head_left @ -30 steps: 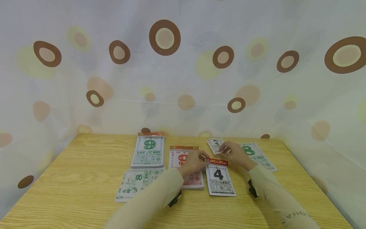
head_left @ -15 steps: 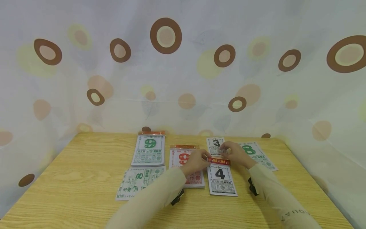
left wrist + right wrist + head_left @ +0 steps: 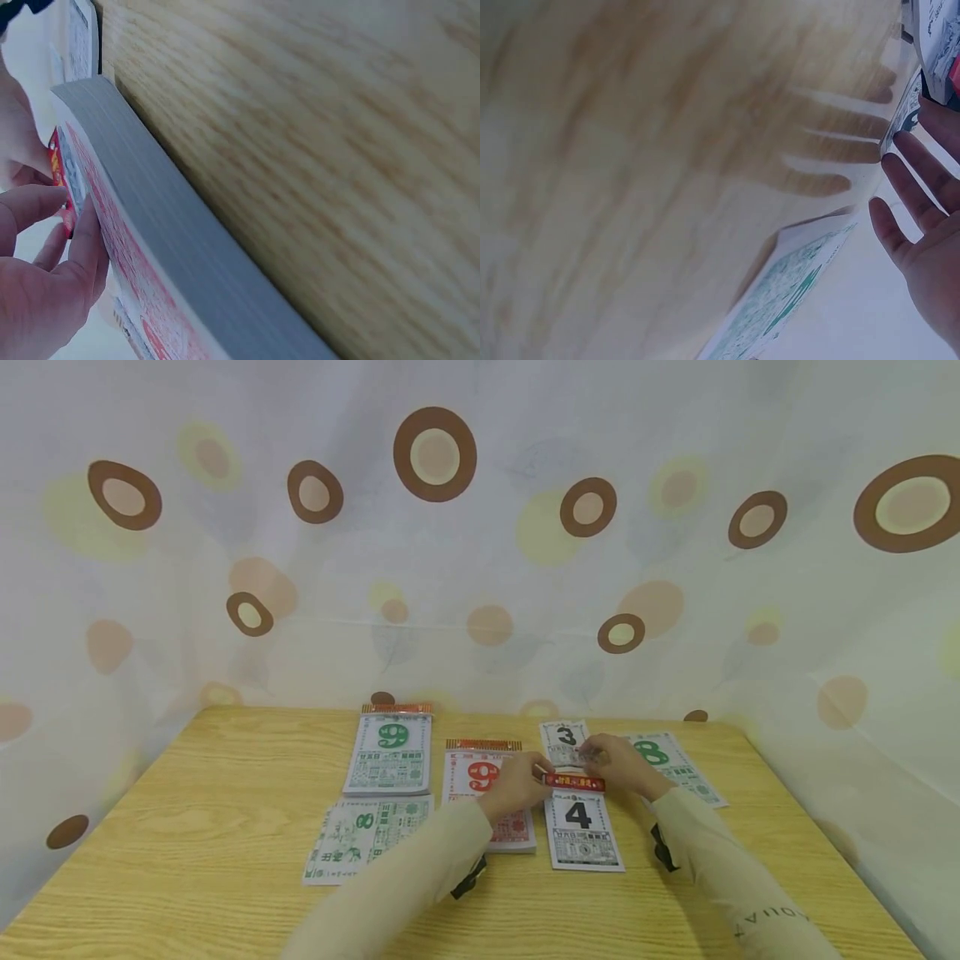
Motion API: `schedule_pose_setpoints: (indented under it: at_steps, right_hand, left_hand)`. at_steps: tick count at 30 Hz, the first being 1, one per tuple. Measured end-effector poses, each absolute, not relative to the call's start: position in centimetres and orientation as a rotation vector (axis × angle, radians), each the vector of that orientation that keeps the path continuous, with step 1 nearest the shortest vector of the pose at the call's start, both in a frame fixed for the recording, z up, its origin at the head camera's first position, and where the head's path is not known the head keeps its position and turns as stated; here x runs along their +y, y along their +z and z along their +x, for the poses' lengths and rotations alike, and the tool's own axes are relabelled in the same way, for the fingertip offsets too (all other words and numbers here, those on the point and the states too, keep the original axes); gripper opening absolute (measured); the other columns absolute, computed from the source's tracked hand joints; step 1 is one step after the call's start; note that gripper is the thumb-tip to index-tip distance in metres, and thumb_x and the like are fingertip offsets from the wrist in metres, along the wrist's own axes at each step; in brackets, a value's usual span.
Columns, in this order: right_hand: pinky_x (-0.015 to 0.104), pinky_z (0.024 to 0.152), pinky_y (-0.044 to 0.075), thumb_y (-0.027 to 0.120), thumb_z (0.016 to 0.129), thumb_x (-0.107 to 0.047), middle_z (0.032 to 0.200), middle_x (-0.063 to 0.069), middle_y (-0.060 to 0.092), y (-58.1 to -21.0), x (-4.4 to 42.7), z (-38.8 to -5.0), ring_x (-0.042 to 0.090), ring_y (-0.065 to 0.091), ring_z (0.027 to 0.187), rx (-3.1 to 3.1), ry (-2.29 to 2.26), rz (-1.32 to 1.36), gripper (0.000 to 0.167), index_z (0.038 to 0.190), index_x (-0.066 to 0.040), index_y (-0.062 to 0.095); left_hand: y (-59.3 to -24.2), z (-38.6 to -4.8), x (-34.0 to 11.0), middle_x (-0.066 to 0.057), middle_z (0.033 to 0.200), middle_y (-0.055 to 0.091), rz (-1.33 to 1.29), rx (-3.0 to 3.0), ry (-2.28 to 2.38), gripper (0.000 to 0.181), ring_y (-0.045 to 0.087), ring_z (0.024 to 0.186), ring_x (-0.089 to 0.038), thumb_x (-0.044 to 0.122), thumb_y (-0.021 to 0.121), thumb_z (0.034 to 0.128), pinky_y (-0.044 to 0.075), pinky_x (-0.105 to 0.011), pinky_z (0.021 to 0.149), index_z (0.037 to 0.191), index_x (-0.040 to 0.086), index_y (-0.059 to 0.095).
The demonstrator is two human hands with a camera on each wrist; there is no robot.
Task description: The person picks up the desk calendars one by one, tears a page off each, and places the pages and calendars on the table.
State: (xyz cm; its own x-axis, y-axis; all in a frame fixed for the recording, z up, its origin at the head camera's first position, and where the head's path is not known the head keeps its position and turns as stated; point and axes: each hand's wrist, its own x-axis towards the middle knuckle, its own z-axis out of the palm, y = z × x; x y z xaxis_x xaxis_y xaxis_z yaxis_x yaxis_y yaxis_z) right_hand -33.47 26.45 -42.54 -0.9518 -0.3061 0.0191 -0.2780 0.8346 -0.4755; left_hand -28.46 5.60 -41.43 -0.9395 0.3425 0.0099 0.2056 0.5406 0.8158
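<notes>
A small tear-off calendar (image 3: 582, 835) with a black 4 lies right of center, a red header strip (image 3: 573, 782) across its top. At the strip's left end my left hand (image 3: 517, 785) pinches it between thumb and finger; the left wrist view shows these fingers beside the red strip (image 3: 58, 161). Just beyond the header lie small paper sheets (image 3: 564, 739), the top one bearing a black 3. My right hand (image 3: 622, 766) touches their lower right edge, near the strip's right end. In the right wrist view its fingers (image 3: 911, 187) are spread and fairly straight; its thumb is hidden.
A thick red-numbered calendar (image 3: 465, 777) lies under my left forearm. Farther left are a green 9 calendar (image 3: 390, 760) and loose green 8 sheets (image 3: 352, 843). Another green 8 sheet (image 3: 682, 768) lies to the right. A patterned curtain (image 3: 480, 543) hangs behind the wooden table (image 3: 195, 827).
The sheets with the 3 were askew and now lie straighter, in line with the small calendar. The red header has shifted slightly right. Both hands have stayed nearly in place.
</notes>
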Motion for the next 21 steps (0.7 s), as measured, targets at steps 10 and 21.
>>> schedule_pose_setpoints:
  at_steps: [10,21]
  right_hand:
    - [0.057,0.096,0.038,0.058,0.086,-0.008,0.116,0.020,0.058,-42.5,26.8,-33.5,0.039,0.050,0.113,2.956,-0.771,-0.485,0.023,0.108,-0.002,0.061]
    - [0.058,0.095,0.038,0.056,0.088,-0.008,0.120,0.020,0.055,-42.5,26.9,-33.4,0.040,0.049,0.113,2.981,-0.765,-0.507,0.020,0.107,-0.005,0.061]
  left_hand:
    - [-40.6,-27.7,6.0,-0.013,0.112,0.061,0.482,2.624,1.307,0.043,0.062,0.090,-0.020,0.004,0.068,0.0767,0.054,-0.027,0.070,0.118,0.004,0.057]
    - [-40.3,-27.6,5.7,-0.004,0.080,0.059,0.458,2.592,1.341,0.049,0.047,0.051,-0.009,0.002,0.067,0.0767,0.040,-0.018,0.043,0.124,0.006,0.053]
